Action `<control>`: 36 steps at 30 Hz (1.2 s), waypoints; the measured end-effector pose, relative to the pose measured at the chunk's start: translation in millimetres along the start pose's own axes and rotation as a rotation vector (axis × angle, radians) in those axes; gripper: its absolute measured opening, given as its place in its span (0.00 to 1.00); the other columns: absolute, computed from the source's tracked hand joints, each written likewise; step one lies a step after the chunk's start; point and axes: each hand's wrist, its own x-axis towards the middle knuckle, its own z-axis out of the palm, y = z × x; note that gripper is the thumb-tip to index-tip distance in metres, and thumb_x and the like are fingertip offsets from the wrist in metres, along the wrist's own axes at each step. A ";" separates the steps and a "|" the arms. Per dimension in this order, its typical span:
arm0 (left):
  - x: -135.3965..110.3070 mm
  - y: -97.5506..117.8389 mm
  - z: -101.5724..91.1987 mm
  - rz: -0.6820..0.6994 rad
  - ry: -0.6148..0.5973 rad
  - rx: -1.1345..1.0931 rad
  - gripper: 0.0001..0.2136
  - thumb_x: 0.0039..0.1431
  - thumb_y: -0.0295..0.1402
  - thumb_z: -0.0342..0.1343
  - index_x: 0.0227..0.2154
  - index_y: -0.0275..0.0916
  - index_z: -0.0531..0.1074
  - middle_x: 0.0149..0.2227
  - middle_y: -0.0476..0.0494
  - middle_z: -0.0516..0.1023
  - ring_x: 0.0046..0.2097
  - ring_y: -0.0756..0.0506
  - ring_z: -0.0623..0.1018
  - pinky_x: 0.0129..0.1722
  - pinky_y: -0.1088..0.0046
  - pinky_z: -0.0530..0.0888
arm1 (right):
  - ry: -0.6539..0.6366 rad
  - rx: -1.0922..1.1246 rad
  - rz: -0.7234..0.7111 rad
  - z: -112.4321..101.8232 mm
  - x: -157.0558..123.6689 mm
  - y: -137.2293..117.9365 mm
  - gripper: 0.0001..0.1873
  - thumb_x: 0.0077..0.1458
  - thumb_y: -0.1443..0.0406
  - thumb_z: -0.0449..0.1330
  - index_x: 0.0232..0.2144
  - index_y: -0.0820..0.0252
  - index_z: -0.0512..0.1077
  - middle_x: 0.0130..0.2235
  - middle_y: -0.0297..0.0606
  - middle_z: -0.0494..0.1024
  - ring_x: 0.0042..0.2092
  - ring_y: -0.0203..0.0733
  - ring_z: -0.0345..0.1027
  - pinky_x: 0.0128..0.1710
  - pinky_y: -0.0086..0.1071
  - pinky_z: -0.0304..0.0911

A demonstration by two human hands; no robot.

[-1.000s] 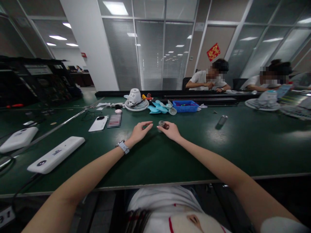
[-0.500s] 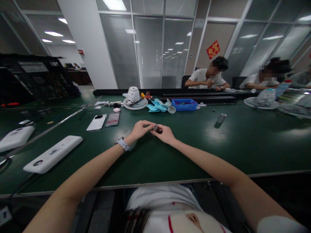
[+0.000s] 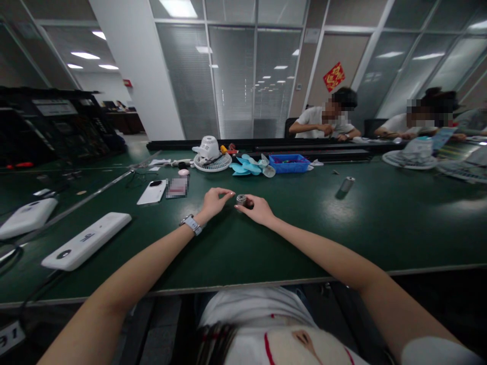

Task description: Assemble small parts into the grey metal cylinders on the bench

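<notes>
In front of me on the green table, my right hand [image 3: 259, 209] grips a small silvery metal cylinder [image 3: 241, 199] between thumb and fingers. Its round top, with a raised ring in the middle, faces up. My left hand [image 3: 215, 201], with a watch at the wrist, is just left of the cylinder and apart from it. Thumb and forefinger of that hand are pinched together; anything between them is too small to make out. A second metal cylinder [image 3: 347, 184] stands to the right, beyond my right forearm.
At the back lie a white fan part with grille [image 3: 209, 150], light-blue fan blades [image 3: 245, 166] and a blue basket [image 3: 289, 166]. To the left are a white phone [image 3: 151, 192] and a long white device [image 3: 87, 241]. A co-worker [image 3: 323, 121] sits across the table.
My left hand has come off the top of the metal cylinder and moved slightly left, uncovering it. My right hand keeps its hold in nearly the same place.
</notes>
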 end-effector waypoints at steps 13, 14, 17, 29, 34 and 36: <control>0.2 -18.3 -0.3 -0.115 -0.079 -0.078 0.19 0.63 0.41 0.49 0.48 0.40 0.78 0.39 0.42 0.83 0.42 0.42 0.81 0.43 0.68 0.74 | 0.462 -0.338 0.355 -118.6 14.7 94.5 0.20 0.54 0.53 0.63 0.43 0.60 0.78 0.39 0.45 0.82 0.40 0.48 0.75 0.42 0.38 0.67; 1.8 -21.5 -0.8 -0.145 -0.039 -0.111 0.18 0.62 0.40 0.49 0.48 0.39 0.77 0.38 0.42 0.83 0.41 0.43 0.81 0.43 0.69 0.74 | 0.513 -0.414 0.407 -135.6 12.1 109.0 0.21 0.54 0.54 0.63 0.44 0.60 0.77 0.41 0.46 0.81 0.42 0.49 0.75 0.43 0.39 0.67; 5.9 -30.9 -3.6 -0.231 0.060 -0.199 0.17 0.60 0.36 0.48 0.46 0.36 0.77 0.35 0.42 0.83 0.38 0.45 0.80 0.41 0.71 0.74 | 0.569 -0.523 0.544 -173.4 1.7 145.7 0.20 0.53 0.54 0.62 0.42 0.62 0.77 0.42 0.50 0.81 0.45 0.54 0.74 0.46 0.43 0.67; 3.6 -38.8 -5.9 -0.254 0.119 -0.154 0.16 0.57 0.33 0.46 0.41 0.39 0.77 0.32 0.44 0.82 0.36 0.44 0.80 0.39 0.71 0.73 | 0.251 -0.524 -0.081 -82.1 10.6 45.0 0.29 0.61 0.58 0.56 0.63 0.59 0.63 0.67 0.51 0.60 0.67 0.56 0.53 0.63 0.56 0.50; 1.7 -34.6 -6.5 -0.239 0.101 -0.114 0.16 0.58 0.32 0.46 0.41 0.38 0.77 0.33 0.43 0.82 0.37 0.44 0.80 0.40 0.70 0.73 | -0.294 -0.294 -0.301 -2.7 12.3 6.7 0.22 0.64 0.59 0.54 0.59 0.53 0.70 0.65 0.42 0.64 0.66 0.50 0.57 0.64 0.50 0.53; 1.4 -33.7 -6.4 -0.235 0.101 -0.108 0.16 0.58 0.32 0.46 0.41 0.38 0.78 0.33 0.43 0.82 0.37 0.44 0.80 0.41 0.70 0.73 | -0.331 -0.256 -0.317 11.0 13.6 4.0 0.19 0.64 0.62 0.54 0.55 0.57 0.74 0.61 0.43 0.69 0.64 0.48 0.61 0.64 0.45 0.55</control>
